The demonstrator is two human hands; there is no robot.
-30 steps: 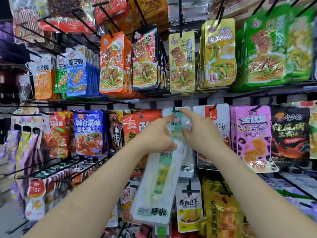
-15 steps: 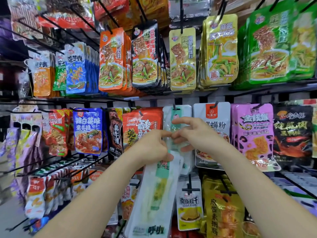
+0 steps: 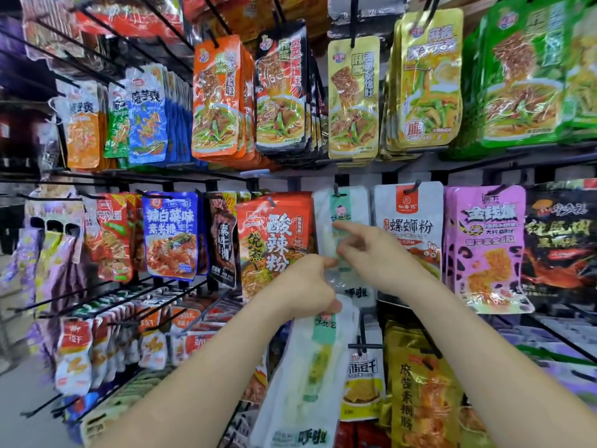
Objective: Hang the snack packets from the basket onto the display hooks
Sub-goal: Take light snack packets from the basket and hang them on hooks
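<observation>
White packet (image 3: 307, 376) is being pinched at its top by left hand (image 3: 303, 287) fingers, for hooking; hung packet (image 3: 342, 221) is being steadied by right hand (image 3: 371, 253), fingers loosely spread.

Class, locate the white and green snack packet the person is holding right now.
In the head view, the white and green packet hangs low at centre from the left hand, below a matching packet on its hook, between the orange packet and the yellow packet.
</observation>
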